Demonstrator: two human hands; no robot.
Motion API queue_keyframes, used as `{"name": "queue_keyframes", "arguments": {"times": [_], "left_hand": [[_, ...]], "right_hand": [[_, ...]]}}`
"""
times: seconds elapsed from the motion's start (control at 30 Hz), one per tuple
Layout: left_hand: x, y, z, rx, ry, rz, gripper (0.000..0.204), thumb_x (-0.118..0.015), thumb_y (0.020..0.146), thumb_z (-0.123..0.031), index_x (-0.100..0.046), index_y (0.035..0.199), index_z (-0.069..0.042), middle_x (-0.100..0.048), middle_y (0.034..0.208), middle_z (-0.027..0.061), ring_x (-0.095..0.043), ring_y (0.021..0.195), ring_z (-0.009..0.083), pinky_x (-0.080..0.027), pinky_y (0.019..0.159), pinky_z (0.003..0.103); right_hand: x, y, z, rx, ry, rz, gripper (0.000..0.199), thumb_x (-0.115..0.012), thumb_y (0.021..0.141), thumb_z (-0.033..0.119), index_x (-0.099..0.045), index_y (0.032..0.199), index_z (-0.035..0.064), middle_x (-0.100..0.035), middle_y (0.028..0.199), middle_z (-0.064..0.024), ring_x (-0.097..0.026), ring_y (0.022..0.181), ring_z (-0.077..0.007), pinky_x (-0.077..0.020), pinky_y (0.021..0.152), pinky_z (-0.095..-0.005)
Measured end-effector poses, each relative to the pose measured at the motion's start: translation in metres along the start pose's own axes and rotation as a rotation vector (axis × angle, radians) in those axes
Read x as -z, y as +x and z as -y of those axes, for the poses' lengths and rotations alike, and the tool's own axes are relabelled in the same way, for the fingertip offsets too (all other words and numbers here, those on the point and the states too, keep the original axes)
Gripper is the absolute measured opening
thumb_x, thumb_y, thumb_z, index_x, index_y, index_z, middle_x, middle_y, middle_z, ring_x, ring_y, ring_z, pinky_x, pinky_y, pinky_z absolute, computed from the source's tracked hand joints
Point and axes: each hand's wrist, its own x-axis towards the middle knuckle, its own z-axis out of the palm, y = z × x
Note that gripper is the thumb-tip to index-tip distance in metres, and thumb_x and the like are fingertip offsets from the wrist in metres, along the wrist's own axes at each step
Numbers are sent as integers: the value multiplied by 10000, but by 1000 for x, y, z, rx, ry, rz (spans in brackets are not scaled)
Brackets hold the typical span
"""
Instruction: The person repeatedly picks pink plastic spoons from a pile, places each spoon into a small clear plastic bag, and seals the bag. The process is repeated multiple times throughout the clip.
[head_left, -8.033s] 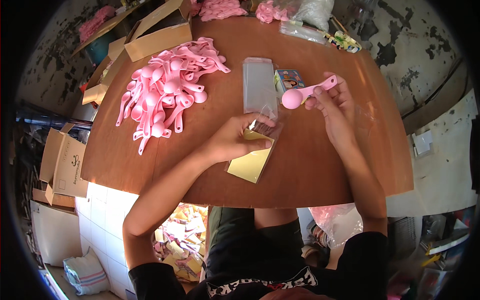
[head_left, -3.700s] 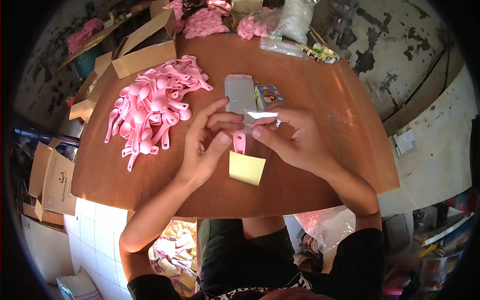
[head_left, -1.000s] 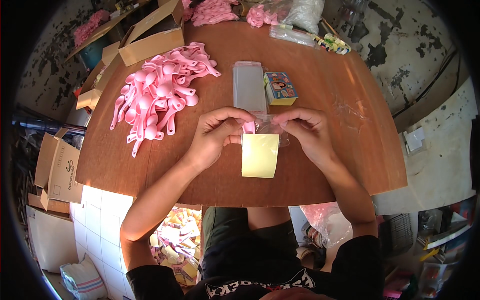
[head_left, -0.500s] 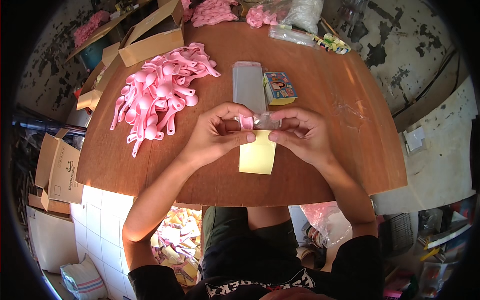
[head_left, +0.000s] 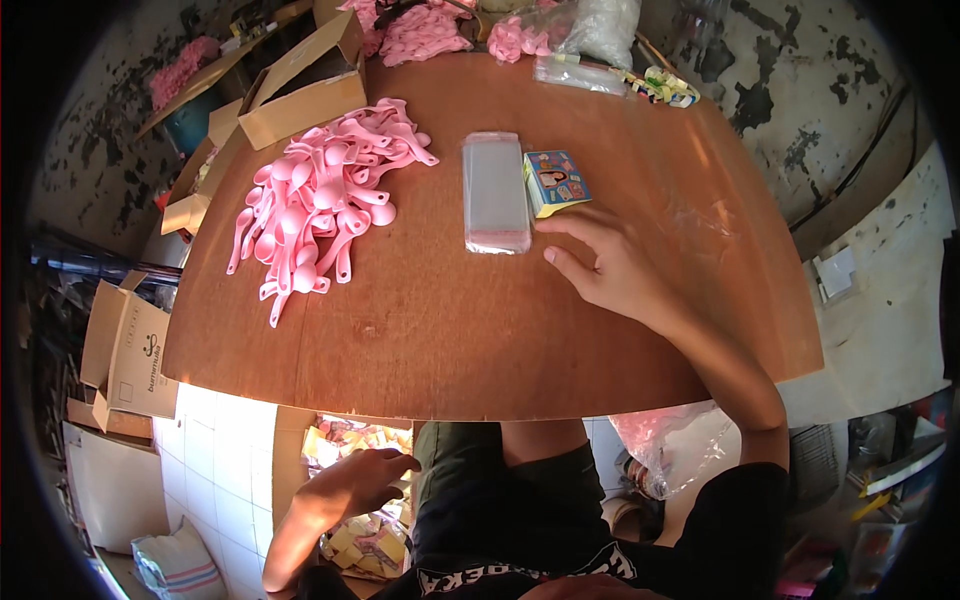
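My right hand (head_left: 605, 265) hovers over the tabletop with thumb and fingers apart and nothing between them. Its fingertips are close to the stack of small printed cards (head_left: 558, 183), blue on top with yellow edges. Just left of the cards lies a pile of clear plastic sleeves (head_left: 495, 190). Below the table's front edge, my left hand (head_left: 360, 483) is over a carton filled with small yellowish packets (head_left: 360, 550). Its fingers are spread and I see nothing held in them. A heap of pink plastic spoons (head_left: 320, 195) spreads over the left part of the table.
The brown wooden table (head_left: 440, 340) fills the middle. An open cardboard box (head_left: 305, 105) sits at its back left. Bagged pink items (head_left: 425, 35) and clear plastic bags (head_left: 600, 35) lie along the far edge. Another carton (head_left: 130, 350) stands left of the table.
Both hands held a pink spoon piece and a yellow card in a sleeve over the table. Now they have parted: the left dropped down to the carton, the right shifted toward the cards, both without the packet.
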Motion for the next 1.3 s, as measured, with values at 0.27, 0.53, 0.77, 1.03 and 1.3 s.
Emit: {"name": "queue_keyframes", "arguments": {"times": [0.27, 0.53, 0.77, 1.03, 1.3], "left_hand": [[7, 3, -41, -250, -217, 131, 502, -626, 938, -332, -492, 1353, -85, -623, 1189, 154, -644, 935, 336, -533, 813, 425], [126, 81, -73, -484, 1, -508, 282, -718, 863, -153, -669, 1106, -17, -707, 1012, 137, -695, 777, 268, -553, 695, 372], [174, 166, -16, -194, -7, -758, 274, -646, 839, 34, -651, 1113, 30, -711, 964, 165, -712, 839, 241, -554, 730, 316], [157, 184, 12, -273, -105, -1049, 265, -606, 861, 46, -650, 1119, 8, -697, 1043, 159, -686, 940, 238, -541, 785, 333], [151, 186, 10, -305, -110, -1016, 275, -618, 839, 59, -650, 1107, 7, -684, 1057, 161, -674, 968, 291, -533, 807, 357]], "right_hand": [[-56, 7, -9, 159, -430, 142, 468, -593, 915, 372, -619, 1225, 22, -588, 1273, -151, -440, 1315, -295, -177, 1150, -586], [-62, 1, -14, 72, -418, 148, 479, -549, 939, 366, -610, 1234, -6, -583, 1307, -138, -406, 1358, -297, -130, 1137, -637], [-64, -7, -15, 79, -441, 143, 482, -539, 943, 362, -606, 1235, -16, -596, 1290, -133, -413, 1352, -293, -141, 1121, -659], [-65, -1, -26, 78, -281, -82, 317, -614, 898, 206, -649, 1136, -1, -650, 1191, -126, -544, 1223, -296, -222, 1104, -614], [-67, 6, -34, 83, -161, -225, 114, -675, 870, 82, -683, 983, 71, -717, 921, -87, -681, 963, -246, -361, 1047, -465]]}}
